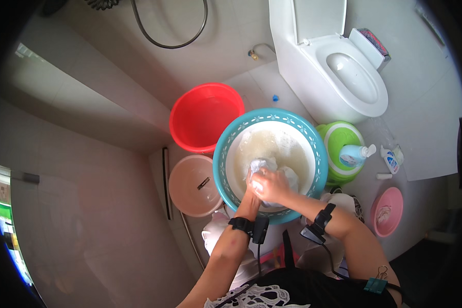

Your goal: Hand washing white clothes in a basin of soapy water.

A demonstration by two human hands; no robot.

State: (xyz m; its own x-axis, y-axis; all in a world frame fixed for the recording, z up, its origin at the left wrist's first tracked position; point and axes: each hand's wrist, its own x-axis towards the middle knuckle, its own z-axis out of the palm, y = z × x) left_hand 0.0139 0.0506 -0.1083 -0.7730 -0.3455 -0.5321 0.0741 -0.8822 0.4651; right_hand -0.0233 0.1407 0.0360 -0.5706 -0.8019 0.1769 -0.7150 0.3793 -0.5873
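A wet white cloth (pixel 265 163) is bunched up between my two hands over a teal-rimmed basin (pixel 223 134). My right hand (pixel 274 185) is closed around it, with lather on the fingers. Behind it, my left hand (pixel 250 186) grips the same cloth from the left, and most of its fingers are hidden. Cloudy, sudsy water (pixel 258 144) fills the basin's white inside. More pale cloth (pixel 290 178) shows in the water just right of my hands.
Left of the basin stand a red tub (pixel 200 115) and a peach basin (pixel 188 188). A pump bottle (pixel 352 156) rests on a green stool (pixel 333 133) at the right. Beyond are a toilet (pixel 323 88), a small bottle (pixel 389 161) and a pink basin (pixel 393 204) holding cloth.
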